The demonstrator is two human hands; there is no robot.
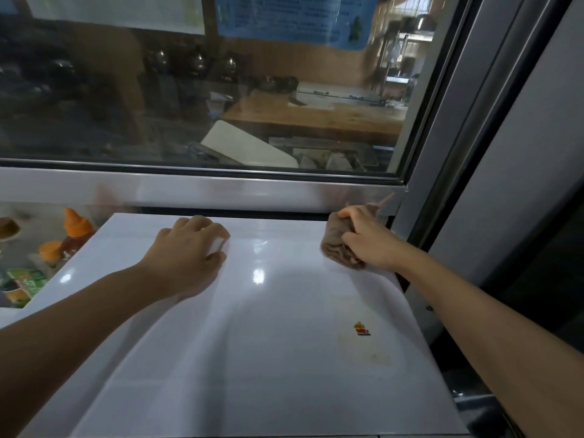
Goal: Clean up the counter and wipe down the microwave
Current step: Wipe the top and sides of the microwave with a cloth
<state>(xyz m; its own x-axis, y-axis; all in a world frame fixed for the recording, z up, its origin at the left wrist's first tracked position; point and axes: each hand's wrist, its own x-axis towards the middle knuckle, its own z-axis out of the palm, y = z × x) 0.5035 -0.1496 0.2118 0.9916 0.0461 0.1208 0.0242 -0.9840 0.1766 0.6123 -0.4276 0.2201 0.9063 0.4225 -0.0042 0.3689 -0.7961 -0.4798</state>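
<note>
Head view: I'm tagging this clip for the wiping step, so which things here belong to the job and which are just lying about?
Part of the job:
- microwave, its white top
- brown cloth, gripped by the right hand at the back right corner
- left hand, resting on the top

Just lying about:
- orange-capped sauce bottles, left of the microwave
- green packet beside them
- small sticker on the top
</note>
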